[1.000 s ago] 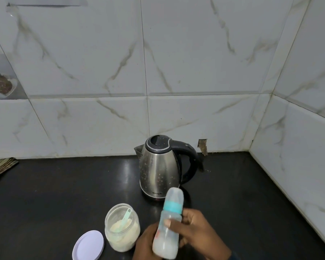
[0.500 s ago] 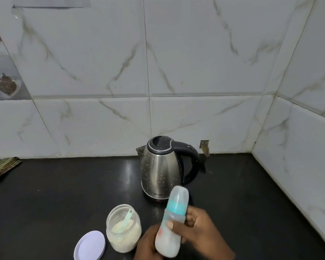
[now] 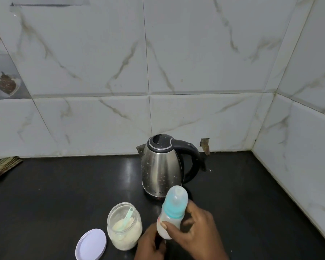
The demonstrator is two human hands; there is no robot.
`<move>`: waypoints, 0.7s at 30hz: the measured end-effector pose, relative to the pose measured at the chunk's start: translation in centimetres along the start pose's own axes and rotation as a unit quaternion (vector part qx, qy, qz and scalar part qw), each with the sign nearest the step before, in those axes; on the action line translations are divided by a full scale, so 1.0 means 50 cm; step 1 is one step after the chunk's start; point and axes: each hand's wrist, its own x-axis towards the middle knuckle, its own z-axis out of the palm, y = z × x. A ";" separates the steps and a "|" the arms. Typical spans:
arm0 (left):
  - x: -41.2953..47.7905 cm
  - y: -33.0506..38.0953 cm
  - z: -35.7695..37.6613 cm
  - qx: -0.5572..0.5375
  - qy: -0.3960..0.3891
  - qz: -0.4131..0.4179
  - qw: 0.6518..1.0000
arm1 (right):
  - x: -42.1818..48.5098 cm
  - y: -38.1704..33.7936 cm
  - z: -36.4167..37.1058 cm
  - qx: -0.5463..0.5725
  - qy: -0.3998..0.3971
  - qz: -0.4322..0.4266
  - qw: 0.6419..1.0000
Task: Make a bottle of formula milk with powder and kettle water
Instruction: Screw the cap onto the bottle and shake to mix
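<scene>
The baby bottle (image 3: 170, 216) is held up off the worktop (image 3: 54, 194), tilted with its capped teal top leaning toward the kettle (image 3: 161, 167), low in the middle of the view just in front of that kettle. The right hand (image 3: 195, 229) has its grip wrapped round the bottle's lower body, thumb across the front and fingers curled behind. The left hand (image 3: 148, 244) sits under the base, but whether its fingers are curled onto the bottle or only near it cannot be told from this view. The contents look pale and milky, so the step in hand is probably mixing. To do it well, check that the teal collar is screwed tight and the clear cap is seated, then shake or swirl with a firm hold on the body, keeping 1 hand under the base and the bottle over the worktop. Just left of the bottle stands the open powder jar (image 3: 124, 226) with a scoop (image 3: 128, 216) inside; its white lid (image 3: 91, 243) lies flat beside it. Swinging elbows could knock that jar, so keep the motion clear of it.
</scene>
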 end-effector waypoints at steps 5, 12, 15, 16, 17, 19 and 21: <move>0.008 0.002 -0.003 0.013 -0.023 -0.054 0.998 | -0.004 0.009 0.009 -0.093 0.067 -0.057 0.992; 0.007 0.004 -0.009 0.040 -0.055 -0.040 0.997 | -0.002 0.008 0.025 -0.120 0.078 -0.043 0.989; 0.000 0.003 -0.007 0.035 -0.052 -0.045 0.997 | -0.007 0.030 0.030 -0.171 -0.003 0.030 0.985; 0.001 0.007 -0.007 0.034 -0.051 -0.046 0.997 | -0.008 0.037 0.029 -0.157 0.016 0.033 0.987; 0.003 0.012 -0.006 0.034 -0.049 -0.046 0.997 | -0.008 0.037 0.027 -0.144 0.029 0.038 0.988; 0.003 0.016 -0.003 0.034 -0.045 -0.043 0.997 | -0.008 0.039 0.026 -0.137 0.023 0.053 0.989; 0.002 0.019 -0.003 0.037 -0.049 -0.037 0.997 | -0.002 0.049 0.020 -0.131 0.012 0.071 0.989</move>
